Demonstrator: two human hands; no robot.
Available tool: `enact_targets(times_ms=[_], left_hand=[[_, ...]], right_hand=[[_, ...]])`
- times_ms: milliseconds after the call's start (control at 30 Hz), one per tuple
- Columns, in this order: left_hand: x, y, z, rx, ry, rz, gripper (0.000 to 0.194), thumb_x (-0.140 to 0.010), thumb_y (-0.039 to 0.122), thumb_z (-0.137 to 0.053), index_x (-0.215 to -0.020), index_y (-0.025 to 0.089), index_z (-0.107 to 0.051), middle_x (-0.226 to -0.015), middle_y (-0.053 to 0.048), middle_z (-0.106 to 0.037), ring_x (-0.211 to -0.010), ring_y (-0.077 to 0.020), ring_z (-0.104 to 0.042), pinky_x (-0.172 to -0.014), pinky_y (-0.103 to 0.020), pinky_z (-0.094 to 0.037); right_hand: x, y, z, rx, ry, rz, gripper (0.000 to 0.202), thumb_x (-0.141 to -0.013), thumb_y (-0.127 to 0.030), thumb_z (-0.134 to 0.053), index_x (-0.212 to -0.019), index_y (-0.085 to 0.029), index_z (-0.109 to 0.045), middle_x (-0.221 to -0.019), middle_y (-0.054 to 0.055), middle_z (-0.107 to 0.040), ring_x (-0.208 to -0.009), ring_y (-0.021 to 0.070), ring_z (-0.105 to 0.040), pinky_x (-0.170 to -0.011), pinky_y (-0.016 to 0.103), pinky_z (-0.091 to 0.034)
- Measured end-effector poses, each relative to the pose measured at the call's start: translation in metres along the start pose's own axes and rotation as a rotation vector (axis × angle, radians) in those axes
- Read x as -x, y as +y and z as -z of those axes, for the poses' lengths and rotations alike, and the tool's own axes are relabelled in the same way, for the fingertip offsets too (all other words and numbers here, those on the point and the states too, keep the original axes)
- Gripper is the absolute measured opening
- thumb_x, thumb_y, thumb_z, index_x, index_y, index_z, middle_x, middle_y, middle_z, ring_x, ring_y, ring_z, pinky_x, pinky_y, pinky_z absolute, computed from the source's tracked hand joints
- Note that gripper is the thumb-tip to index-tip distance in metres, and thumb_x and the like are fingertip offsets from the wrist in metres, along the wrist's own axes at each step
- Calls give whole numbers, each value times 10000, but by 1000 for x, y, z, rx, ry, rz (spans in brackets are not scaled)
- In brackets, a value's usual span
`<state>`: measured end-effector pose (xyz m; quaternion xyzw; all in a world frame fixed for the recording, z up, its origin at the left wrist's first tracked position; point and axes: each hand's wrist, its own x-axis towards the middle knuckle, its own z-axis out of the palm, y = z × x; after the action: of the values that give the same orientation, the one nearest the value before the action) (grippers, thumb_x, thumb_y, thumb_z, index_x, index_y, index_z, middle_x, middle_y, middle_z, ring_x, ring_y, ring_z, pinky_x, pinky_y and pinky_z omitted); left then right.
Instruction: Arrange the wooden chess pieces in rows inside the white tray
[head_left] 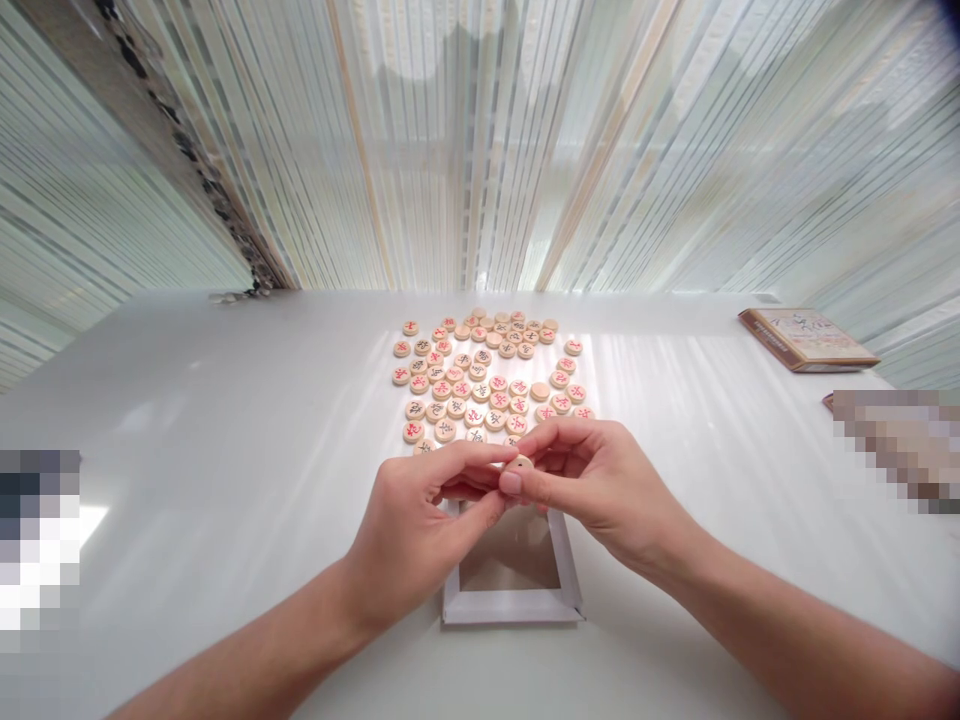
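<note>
Between my two hands, above the near edge of the spread pieces, is a round wooden piece (519, 464) with a dark mark on it. My right hand (592, 470) pinches it between thumb and fingers. The closed fingertips of my left hand (435, 505) meet it from the other side. Beyond lie several round wooden pieces (474, 414) with red or black characters; a few show plain faces. Under my hands sits an open white box (517, 606) with a brown bottom, its far part hidden by my fingers.
A flat box with a printed lid (810, 338) lies at the back right of the white table (247, 480). A blurred-out item (907, 445) is nearer on the right, another (37, 540) at the left edge. Striped curtains (480, 150) hang behind the table.
</note>
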<state>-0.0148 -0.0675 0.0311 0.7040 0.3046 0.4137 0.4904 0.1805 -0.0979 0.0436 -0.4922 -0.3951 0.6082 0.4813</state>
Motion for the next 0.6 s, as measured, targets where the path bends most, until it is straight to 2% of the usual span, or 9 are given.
enact_targets(times_ms=[200,367,500,600], left_hand=[[-1,6,0,61,-23,-2,193,-932,142,-794,-1113,201,-830,-942,-44,-867,-833,-195,-842,-804,-262,-696],[-2,7,1,147,32,67,245,-888,129,-843,-1116,221,-849,-869,-18,-852,-792,-168,-830,-775,-225,-688],[-3,8,1,225,36,130,252,-901,152,-828,-1146,204,-851,-883,-41,-856,-765,-179,-826,-777,-255,-703],[-1,7,0,195,38,132,230,-903,154,-813,-1128,182,-854,-877,-54,-852,-758,-186,-821,-761,-265,-710]], right_hand=[[1,-1,3,1,-76,15,239,-739,-365,-987,-781,-194,-826,-656,4,-719,-645,136,-627,-622,257,-506],[1,-2,5,-31,-136,35,213,-833,-384,-923,-822,-185,-849,-679,10,-722,-655,121,-603,-655,253,-503],[1,-4,3,-60,-147,20,242,-768,-350,-973,-908,-195,-851,-777,29,-780,-725,155,-693,-696,278,-556],[1,-2,2,-90,-142,-16,314,-686,-297,-1023,-899,-202,-814,-813,31,-806,-780,192,-763,-742,307,-600]])
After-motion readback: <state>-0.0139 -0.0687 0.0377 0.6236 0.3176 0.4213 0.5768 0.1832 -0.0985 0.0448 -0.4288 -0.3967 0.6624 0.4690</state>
